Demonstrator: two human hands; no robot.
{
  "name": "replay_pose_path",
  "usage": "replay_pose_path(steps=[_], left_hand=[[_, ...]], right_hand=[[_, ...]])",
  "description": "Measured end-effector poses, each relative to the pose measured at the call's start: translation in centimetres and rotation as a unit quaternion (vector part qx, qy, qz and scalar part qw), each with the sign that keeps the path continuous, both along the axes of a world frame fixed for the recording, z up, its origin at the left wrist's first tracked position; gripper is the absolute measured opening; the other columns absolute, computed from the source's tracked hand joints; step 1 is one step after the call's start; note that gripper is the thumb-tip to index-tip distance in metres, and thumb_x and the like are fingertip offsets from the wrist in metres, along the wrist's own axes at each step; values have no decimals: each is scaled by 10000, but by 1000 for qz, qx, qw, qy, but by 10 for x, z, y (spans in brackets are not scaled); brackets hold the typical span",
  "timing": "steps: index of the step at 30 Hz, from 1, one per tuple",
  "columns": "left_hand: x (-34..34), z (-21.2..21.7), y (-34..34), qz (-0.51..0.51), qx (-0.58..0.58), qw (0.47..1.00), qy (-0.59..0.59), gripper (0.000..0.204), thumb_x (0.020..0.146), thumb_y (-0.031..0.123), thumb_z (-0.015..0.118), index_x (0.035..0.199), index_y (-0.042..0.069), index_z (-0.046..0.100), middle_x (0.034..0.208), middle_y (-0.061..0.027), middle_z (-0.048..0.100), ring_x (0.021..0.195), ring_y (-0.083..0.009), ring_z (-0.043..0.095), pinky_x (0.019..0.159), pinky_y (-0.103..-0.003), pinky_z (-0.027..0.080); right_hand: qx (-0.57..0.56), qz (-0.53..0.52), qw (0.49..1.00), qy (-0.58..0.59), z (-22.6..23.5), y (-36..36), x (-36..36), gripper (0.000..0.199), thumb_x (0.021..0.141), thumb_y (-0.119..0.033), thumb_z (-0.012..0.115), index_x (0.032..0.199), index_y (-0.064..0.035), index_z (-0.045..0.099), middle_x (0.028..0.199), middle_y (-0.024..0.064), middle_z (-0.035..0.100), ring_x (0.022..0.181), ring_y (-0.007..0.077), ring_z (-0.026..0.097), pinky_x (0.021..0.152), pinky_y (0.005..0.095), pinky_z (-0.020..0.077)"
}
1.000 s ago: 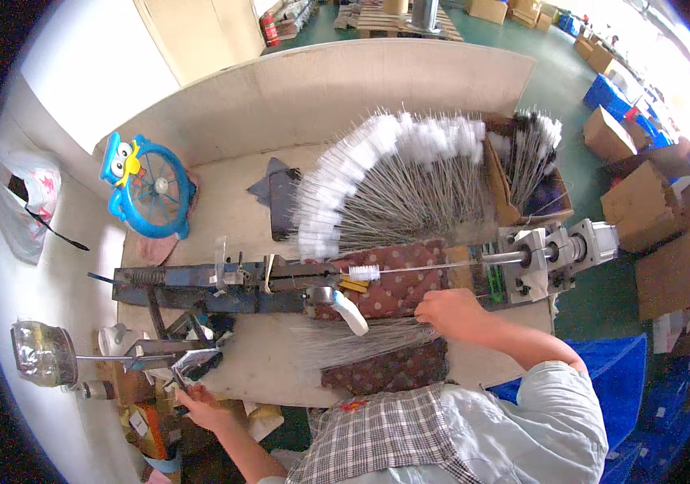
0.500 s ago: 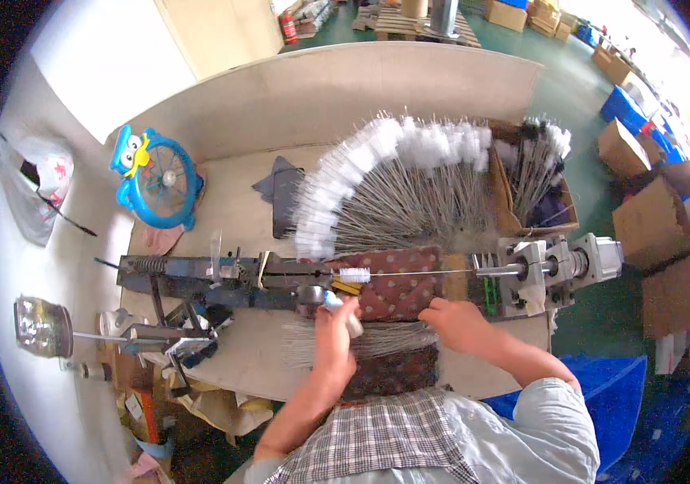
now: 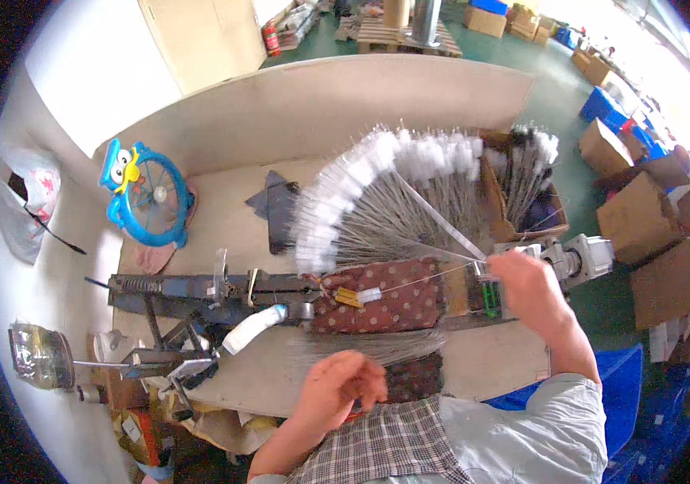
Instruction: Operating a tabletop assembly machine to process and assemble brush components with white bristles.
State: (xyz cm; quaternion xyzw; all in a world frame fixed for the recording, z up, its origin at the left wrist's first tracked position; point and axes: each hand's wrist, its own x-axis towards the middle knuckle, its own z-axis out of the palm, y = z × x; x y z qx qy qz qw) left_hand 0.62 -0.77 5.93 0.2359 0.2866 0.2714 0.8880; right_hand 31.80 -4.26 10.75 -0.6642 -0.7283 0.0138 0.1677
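Observation:
My right hand (image 3: pixel 526 289) is closed at the right end of the bench machine, in front of its motor. A thin wire runs left from its fingertips to a small white-bristled brush (image 3: pixel 369 295), which lies over a brown dotted cloth, beside a yellow block (image 3: pixel 348 298). One pale strip (image 3: pixel 440 214) slants from the brush pile to the same fingers; whether they hold it is unclear. My left hand (image 3: pixel 338 389) hovers at the bench's near edge, fingers loosely bent and apart, seemingly holding nothing. Left of it is the lever's white handle (image 3: pixel 255 329). Straight wires (image 3: pixel 369 348) lie nearby.
A fan-shaped pile of white-tipped wire brushes (image 3: pixel 393 194) covers the bench behind the machine. A cardboard box (image 3: pixel 522 194) of more brushes stands at its right. Behind the machine's left half are a blue fan (image 3: pixel 151 194) and a dark flat object (image 3: pixel 282 214).
My left hand has let go of the white lever handle and drawn back toward me; the handle now points left. My right hand moved right and up to the motor end. The brush has tilted slightly.

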Motion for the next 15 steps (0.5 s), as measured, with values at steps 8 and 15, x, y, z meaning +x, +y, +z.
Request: replay_pose_path(steps=[8,15], left_hand=[[132,-22,44,37,730,582,357,139,830,141,554,918,35,567,873,-105,608,632,-223,619,555,-321,508],[150,-73,72,-71,792,353,494,46,728,107,564,744,106,521,777,-58,526,652,-222,615,531,-340,511]], right_hand=[[79,7,985,152,-11,26,-2,155,775,-47,601,924,-6,610,840,122,638,764,267,626,673,332,502],[28,-11,992,125,-30,35,5,103,801,-110,569,891,-77,609,822,116,634,755,315,614,639,370,493]])
